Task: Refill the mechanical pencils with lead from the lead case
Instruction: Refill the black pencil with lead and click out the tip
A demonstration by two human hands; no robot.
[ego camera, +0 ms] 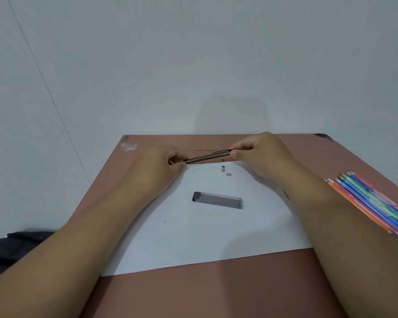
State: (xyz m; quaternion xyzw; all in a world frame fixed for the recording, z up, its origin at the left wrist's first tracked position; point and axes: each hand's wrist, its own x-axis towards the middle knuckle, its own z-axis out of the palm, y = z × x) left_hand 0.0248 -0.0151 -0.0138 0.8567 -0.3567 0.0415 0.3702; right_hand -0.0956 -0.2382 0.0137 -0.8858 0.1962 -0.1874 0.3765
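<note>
A grey metal mechanical pencil is held level above the table, between both hands. My left hand pinches its tip end. My right hand pinches its clip end with thumb and fingers. Below the pencil, two small grey parts lie on the white paper: a little metal cap and a tiny eraser piece. The clear lead case with a dark cap at its left end lies flat on the paper, nearer to me than the pencil.
A white sheet of paper covers the middle of the reddish-brown table. Several coloured mechanical pencils lie in a bunch at the right edge, partly behind my right forearm. A dark cloth lies off the table at the left.
</note>
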